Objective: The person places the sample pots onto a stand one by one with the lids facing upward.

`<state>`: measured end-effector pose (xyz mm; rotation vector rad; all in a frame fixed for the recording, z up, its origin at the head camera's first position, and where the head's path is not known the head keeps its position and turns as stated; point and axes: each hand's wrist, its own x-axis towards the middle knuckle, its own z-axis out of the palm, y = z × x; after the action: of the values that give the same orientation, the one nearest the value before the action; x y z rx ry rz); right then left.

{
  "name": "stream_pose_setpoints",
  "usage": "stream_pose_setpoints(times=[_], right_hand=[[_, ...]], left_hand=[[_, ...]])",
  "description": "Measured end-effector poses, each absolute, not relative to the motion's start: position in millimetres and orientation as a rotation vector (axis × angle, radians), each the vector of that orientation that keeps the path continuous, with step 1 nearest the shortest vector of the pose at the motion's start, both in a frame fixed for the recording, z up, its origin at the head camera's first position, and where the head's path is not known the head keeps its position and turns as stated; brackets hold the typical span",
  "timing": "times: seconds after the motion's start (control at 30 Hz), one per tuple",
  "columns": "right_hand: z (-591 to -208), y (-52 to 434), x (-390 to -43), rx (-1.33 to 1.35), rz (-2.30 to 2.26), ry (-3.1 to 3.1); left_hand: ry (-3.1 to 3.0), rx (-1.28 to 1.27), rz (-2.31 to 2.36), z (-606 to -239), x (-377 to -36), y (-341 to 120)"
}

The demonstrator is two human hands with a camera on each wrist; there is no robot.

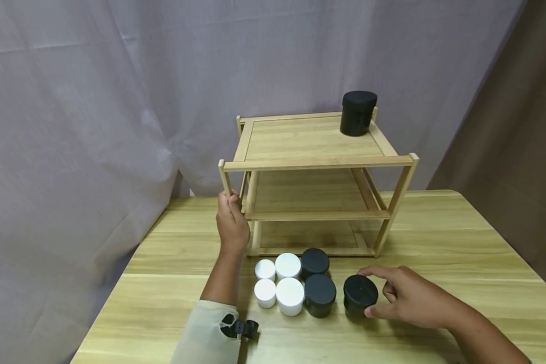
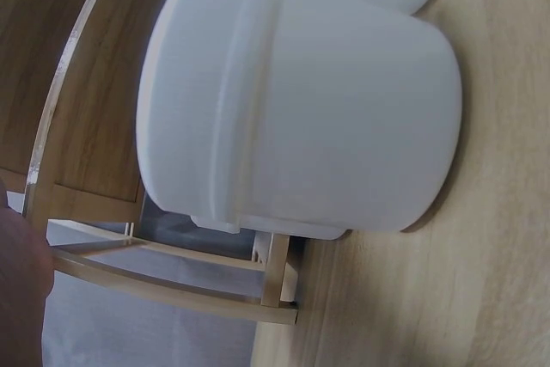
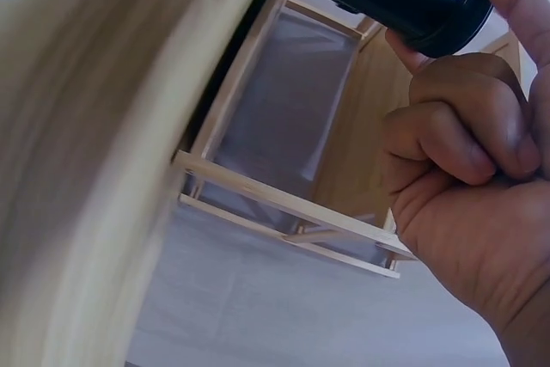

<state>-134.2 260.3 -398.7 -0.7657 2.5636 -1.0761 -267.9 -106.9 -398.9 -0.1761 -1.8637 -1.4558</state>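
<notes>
**Right hand pinches a black jar beside the rack**

The right hand [image 1: 405, 298] pinches a short black round plastic jar [image 1: 360, 294] between thumb and forefinger, the other fingers curled; the jar stands on the pale wooden table [image 1: 459, 242], at three o'clock from the cluster of four white and two black lidded jars [image 1: 296, 285]. The left hand [image 1: 231, 222] grips the front left post of the three-tier bamboo rack [image 1: 316, 172]. A tall black jar [image 1: 357, 113] stands on the top shelf, at one o'clock.

4 white jars [image 1: 277, 285], 2 black jars [image 1: 317, 280], grey curtain [image 1: 95, 101]
</notes>
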Motion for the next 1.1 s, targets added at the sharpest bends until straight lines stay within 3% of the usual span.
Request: stream_pose_setpoints(times=[0.57, 1.1], right_hand=[[-365.3, 272.9, -137.0, -0.942, -1.004, 2.68], [-318.5, 261.4, -144.0, -0.757, -0.964, 2.703]], left_hand=[[-1.853, -0.167, -1.443, -396.0, -265.6, -105.8], [-1.879, -0.129, -1.434, -393.7, -264.6, -105.0]])
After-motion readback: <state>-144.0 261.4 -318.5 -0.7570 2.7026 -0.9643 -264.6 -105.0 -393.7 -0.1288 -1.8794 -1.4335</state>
